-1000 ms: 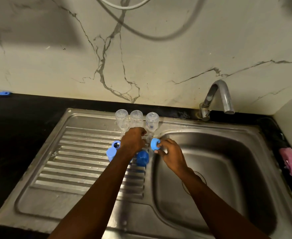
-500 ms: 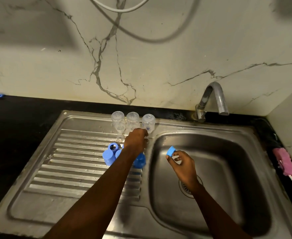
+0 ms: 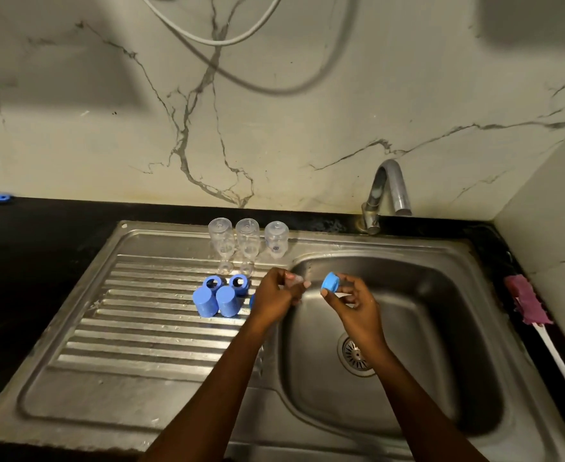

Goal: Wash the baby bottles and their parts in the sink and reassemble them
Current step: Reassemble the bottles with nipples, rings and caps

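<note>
My right hand pinches a blue ring over the sink basin's back left corner. My left hand pinches a small clear piece, too blurred to identify. Clear bottles stand upturned along the drainboard's back edge. My left hand hides most of a blue piece.

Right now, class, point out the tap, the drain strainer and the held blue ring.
tap (image 3: pixel 376 195): head view, upright pipe.
drain strainer (image 3: pixel 352 358): head view, slotted face.
blue ring (image 3: pixel 330 281): head view, outer wall.
</note>
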